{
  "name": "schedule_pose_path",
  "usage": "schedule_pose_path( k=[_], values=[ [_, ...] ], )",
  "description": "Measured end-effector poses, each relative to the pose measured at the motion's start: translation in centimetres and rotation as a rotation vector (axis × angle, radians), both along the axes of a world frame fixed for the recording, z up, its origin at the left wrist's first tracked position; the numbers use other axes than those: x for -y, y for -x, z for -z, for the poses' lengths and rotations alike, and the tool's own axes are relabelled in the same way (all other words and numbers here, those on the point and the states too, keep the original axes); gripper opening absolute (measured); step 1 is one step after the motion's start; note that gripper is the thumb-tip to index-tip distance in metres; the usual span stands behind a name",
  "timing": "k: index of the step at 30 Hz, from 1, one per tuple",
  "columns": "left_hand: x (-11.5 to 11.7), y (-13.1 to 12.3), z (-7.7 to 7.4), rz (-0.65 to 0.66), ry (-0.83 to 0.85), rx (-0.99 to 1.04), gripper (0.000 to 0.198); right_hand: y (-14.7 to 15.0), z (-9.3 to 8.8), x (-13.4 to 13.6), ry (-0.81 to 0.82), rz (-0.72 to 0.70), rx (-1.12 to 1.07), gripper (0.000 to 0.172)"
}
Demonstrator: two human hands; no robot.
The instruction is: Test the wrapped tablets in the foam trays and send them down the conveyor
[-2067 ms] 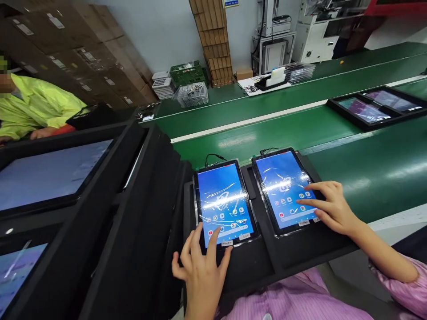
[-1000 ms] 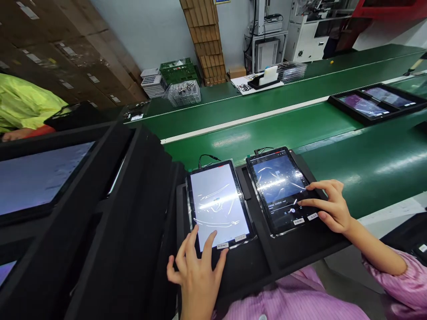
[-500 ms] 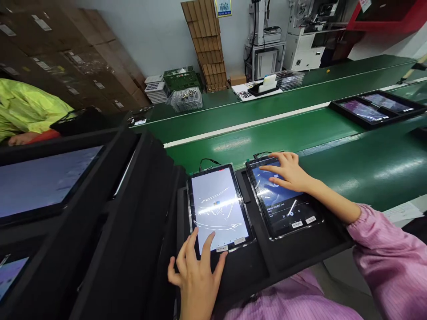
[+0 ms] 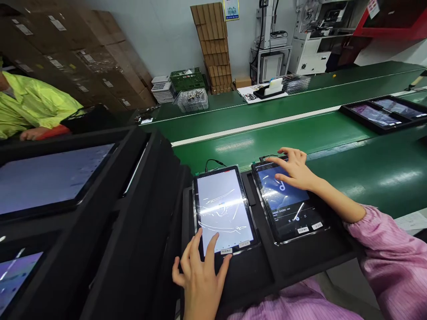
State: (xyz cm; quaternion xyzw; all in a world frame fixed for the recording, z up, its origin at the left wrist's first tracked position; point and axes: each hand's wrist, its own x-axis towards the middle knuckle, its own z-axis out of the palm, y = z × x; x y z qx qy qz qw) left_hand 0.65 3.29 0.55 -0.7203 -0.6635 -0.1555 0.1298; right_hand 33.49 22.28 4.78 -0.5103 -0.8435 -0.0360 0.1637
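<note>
Left hand [image 4: 202, 271]: spread open, gripping nothing, positioned at the lower left corner of the left tablet [image 4: 225, 206]. Two fingertips lie over the lower screen; the thumb is at the bottom edge. Whether they press the glass cannot be told.

Right hand [image 4: 295, 171]: open, fingers lightly bent, holding nothing, positioned over the upper part of the right tablet [image 4: 287, 215]. Contact with the screen cannot be confirmed.

Location: both tablets lie side by side, face up, in a black tray [image 4: 245, 273] in front of the person, at the near side of the green conveyor [image 4: 283, 129]. A black cable [image 4: 213, 161] shows at the top of the left tablet.

Progress: both tablets are seated and lit. The right one displays a music note above playback controls. The left one displays a pale page, apparently without controls, and is probably at another stage. Remaining steps cannot be determined.
</note>
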Motion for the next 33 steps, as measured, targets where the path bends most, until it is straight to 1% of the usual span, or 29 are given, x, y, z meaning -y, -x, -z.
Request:
schedule_pose_path(
  k=[5, 7, 10, 15, 19, 24, 28, 30, 33],
  values=[
    [0.1, 0.1, 0.2, -0.014, 0.037, 0.040, 0.029, -2.2, -0.5, 2.8, -0.030, 0.027, -0.081, 0.068],
    [0.1, 0.1, 0.3, -0.019, 0.050, 0.035, 0.030, -2.3, -0.6, 3.5, -0.021, 0.031, -0.078, 0.066],
    [0.1, 0.1, 0.3, -0.015, 0.036, 0.023, 0.030, -1.8, -0.5, 4.0, -0.017, 0.021, -0.043, 0.065],
    [0.0, 0.0, -0.1, 0.016, 0.014, 0.007, 0.031, -1.2, 0.0, 4.6, -0.045, -0.010, -0.046, 0.061],
    [0.1, 0.0, 0.0, 0.003, 0.023, 0.011, 0.031, -2.0, 0.5, 6.2, -0.073, -0.022, -0.091, 0.057],
    [0.0, 0.1, 0.1, 0.014, 0.001, 0.002, 0.031, -3.4, 1.8, 8.0, -0.104, 0.041, -0.202, 0.055],
    [-0.1, 0.0, 0.1, 0.020, -0.002, 0.017, 0.032, -3.6, 2.8, 8.4, -0.199, 0.065, -0.299, 0.056],
    [0.0, 0.0, 0.1, 0.015, 0.004, 0.021, 0.032, -3.6, 2.9, 8.5, -0.244, 0.054, -0.328, 0.056],
    [0.1, 0.0, 0.1, -0.003, 0.020, 0.016, 0.032, -3.6, 2.6, 8.7, -0.260, 0.051, -0.336, 0.058]
  ],
)
